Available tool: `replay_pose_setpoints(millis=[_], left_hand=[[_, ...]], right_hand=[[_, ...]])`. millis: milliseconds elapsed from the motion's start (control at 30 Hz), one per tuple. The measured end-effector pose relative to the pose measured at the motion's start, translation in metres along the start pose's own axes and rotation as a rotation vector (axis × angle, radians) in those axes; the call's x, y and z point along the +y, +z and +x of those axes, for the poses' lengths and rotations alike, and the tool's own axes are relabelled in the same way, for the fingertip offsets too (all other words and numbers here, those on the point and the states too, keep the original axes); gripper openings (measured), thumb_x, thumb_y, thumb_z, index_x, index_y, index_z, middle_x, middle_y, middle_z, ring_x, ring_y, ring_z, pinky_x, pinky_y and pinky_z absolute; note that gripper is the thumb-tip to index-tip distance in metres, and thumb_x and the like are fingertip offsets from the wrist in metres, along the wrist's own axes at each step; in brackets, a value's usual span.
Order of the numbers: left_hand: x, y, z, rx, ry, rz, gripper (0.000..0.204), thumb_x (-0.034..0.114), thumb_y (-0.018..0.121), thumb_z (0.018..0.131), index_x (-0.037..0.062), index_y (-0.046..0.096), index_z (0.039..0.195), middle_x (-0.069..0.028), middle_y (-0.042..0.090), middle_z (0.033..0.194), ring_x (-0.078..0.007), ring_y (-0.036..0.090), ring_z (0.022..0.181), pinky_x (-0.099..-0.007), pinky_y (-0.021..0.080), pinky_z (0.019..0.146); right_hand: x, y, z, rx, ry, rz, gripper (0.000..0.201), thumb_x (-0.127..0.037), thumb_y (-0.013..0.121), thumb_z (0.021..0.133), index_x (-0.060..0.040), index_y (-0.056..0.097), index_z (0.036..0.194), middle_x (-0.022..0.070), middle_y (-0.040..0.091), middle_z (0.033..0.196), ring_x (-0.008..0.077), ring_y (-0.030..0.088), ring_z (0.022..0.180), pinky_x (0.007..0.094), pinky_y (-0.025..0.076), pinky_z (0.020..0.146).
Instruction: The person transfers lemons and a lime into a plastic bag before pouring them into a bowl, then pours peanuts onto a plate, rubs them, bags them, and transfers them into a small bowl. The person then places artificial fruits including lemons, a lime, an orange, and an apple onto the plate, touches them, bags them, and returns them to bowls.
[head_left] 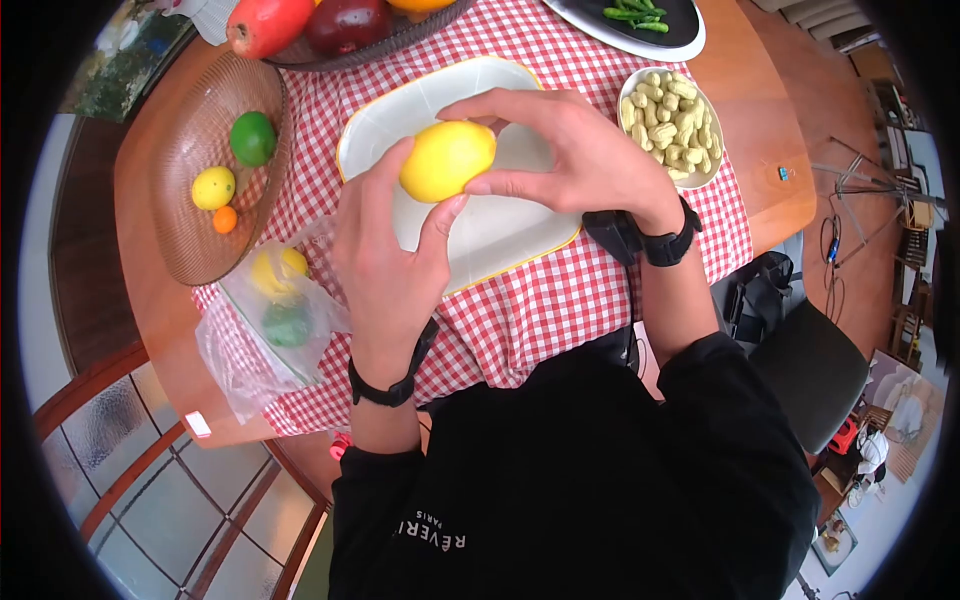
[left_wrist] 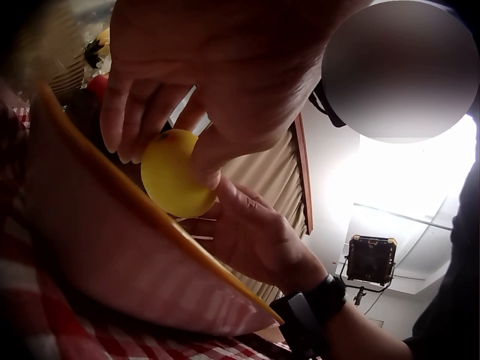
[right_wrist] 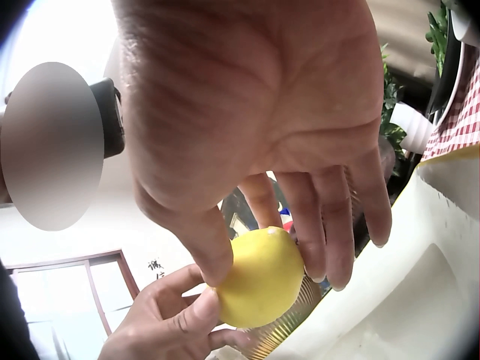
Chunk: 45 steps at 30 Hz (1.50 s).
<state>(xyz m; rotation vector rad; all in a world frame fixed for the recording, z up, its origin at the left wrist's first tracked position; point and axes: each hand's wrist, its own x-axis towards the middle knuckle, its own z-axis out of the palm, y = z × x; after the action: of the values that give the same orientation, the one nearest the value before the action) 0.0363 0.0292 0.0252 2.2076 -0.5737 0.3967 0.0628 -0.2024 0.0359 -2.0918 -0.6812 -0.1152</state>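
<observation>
A yellow lemon (head_left: 448, 162) is held between both hands above a white rectangular dish (head_left: 480, 245) with a yellow rim. My left hand (head_left: 390, 245) pinches its left side between thumb and index finger. From the other side, my right hand (head_left: 585, 150) grips it with thumb and fingers. In the left wrist view the lemon (left_wrist: 178, 174) shows beside the dish's rim. The right wrist view has the thumb pressed on the lemon (right_wrist: 262, 277), while the remaining fingers extend past it.
A ribbed oval bowl (head_left: 180, 130) with fruit stands left, near a plastic bag (head_left: 240, 340) of fruit. At the back are a dark fruit basket (head_left: 350, 62) and a plate of green peppers (head_left: 590, 35). A bowl of peanuts (head_left: 670, 125) sits right, on the checked cloth (head_left: 560, 310).
</observation>
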Motion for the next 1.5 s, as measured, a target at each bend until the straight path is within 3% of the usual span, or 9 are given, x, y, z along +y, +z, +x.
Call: replay_pose_setpoints(millis=[200, 533, 600, 900, 1033, 1100, 1267, 1433, 1500], left_hand=[[-0.006, 0.001, -0.001, -0.007, 0.039, 0.011, 0.056, 0.012, 0.087, 0.083, 0.0066, 0.065, 0.134, -0.0157, 0.071, 0.111, -0.0361, 0.070, 0.103, -0.0452, 0.056, 0.087], [-0.006, 0.001, -0.001, -0.008, 0.022, -0.049, 0.055, 0.012, 0.088, 0.082, 0.0058, 0.067, 0.132, -0.0168, 0.072, 0.109, -0.0361, 0.071, 0.100, -0.0453, 0.057, 0.085], [-0.004, 0.001, -0.001, -0.005, 0.033, -0.037, 0.055, 0.011, 0.089, 0.082, 0.0057, 0.067, 0.132, -0.0167, 0.073, 0.109, -0.0358, 0.072, 0.100, -0.0453, 0.057, 0.085], [-0.006, -0.002, -0.002, -0.033, 0.020, -0.007, 0.055, 0.010, 0.089, 0.080, 0.0049, 0.072, 0.132, -0.0157, 0.075, 0.106, -0.0329, 0.073, 0.096, -0.0424, 0.057, 0.084], [-0.006, -0.002, -0.002, -0.029, 0.014, -0.008, 0.055, 0.010, 0.089, 0.078, 0.0046, 0.074, 0.130, -0.0150, 0.076, 0.103, -0.0313, 0.073, 0.093, -0.0413, 0.057, 0.083], [-0.007, -0.003, -0.001, -0.033, -0.001, -0.013, 0.055, 0.008, 0.090, 0.077, 0.0058, 0.076, 0.130, -0.0155, 0.077, 0.103, -0.0297, 0.074, 0.093, -0.0396, 0.057, 0.085], [-0.004, -0.003, -0.002, -0.027, -0.011, 0.012, 0.056, 0.005, 0.091, 0.076, 0.0059, 0.076, 0.129, -0.0158, 0.078, 0.104, -0.0279, 0.076, 0.091, -0.0374, 0.057, 0.085], [-0.006, -0.007, 0.000, 0.201, 0.060, 0.019, 0.029, 0.000, 0.087, 0.080, 0.0005, 0.081, 0.109, -0.0149, 0.078, 0.094, -0.0262, 0.075, 0.085, -0.0346, 0.058, 0.078], [-0.002, -0.014, 0.004, 0.280, 0.087, 0.036, 0.018, -0.002, 0.085, 0.082, -0.0008, 0.081, 0.099, -0.0138, 0.078, 0.089, -0.0249, 0.075, 0.082, -0.0339, 0.058, 0.073]], right_hand=[[-0.002, 0.003, -0.002, 0.049, -0.084, -0.012, 0.053, -0.031, 0.085, 0.089, -0.0006, 0.068, 0.129, 0.0193, 0.076, 0.114, 0.0387, 0.074, 0.104, 0.0437, 0.059, 0.094], [-0.006, -0.002, -0.003, -0.016, 0.003, -0.034, 0.055, -0.028, 0.088, 0.084, -0.0042, 0.071, 0.131, 0.0160, 0.076, 0.120, 0.0350, 0.073, 0.113, 0.0424, 0.057, 0.100], [-0.006, -0.003, -0.002, 0.031, -0.078, -0.052, 0.052, -0.032, 0.086, 0.087, -0.0005, 0.071, 0.125, 0.0201, 0.076, 0.108, 0.0378, 0.074, 0.101, 0.0429, 0.059, 0.091], [-0.004, 0.001, -0.002, 0.063, -0.094, -0.075, 0.047, -0.032, 0.088, 0.083, -0.0016, 0.073, 0.117, 0.0161, 0.077, 0.097, 0.0330, 0.074, 0.089, 0.0400, 0.060, 0.081], [-0.006, -0.004, -0.002, 0.044, -0.074, -0.052, 0.046, -0.031, 0.087, 0.084, -0.0016, 0.074, 0.116, 0.0163, 0.076, 0.096, 0.0324, 0.074, 0.088, 0.0393, 0.060, 0.081], [-0.007, -0.006, -0.002, -0.061, 0.029, -0.045, 0.052, -0.026, 0.090, 0.081, -0.0029, 0.073, 0.125, 0.0143, 0.077, 0.111, 0.0309, 0.075, 0.097, 0.0397, 0.059, 0.091], [-0.008, -0.002, -0.003, 0.030, -0.035, -0.050, 0.046, -0.029, 0.087, 0.082, -0.0029, 0.074, 0.117, 0.0151, 0.076, 0.097, 0.0305, 0.073, 0.086, 0.0389, 0.059, 0.081], [-0.010, -0.010, -0.003, 0.078, -0.005, -0.151, 0.048, -0.029, 0.090, 0.080, -0.0045, 0.075, 0.118, 0.0123, 0.074, 0.092, 0.0262, 0.071, 0.080, 0.0369, 0.058, 0.076], [-0.007, -0.012, -0.003, 0.165, 0.146, -0.212, 0.048, -0.030, 0.091, 0.080, -0.0046, 0.075, 0.117, 0.0106, 0.074, 0.088, 0.0216, 0.070, 0.077, 0.0351, 0.057, 0.074]])
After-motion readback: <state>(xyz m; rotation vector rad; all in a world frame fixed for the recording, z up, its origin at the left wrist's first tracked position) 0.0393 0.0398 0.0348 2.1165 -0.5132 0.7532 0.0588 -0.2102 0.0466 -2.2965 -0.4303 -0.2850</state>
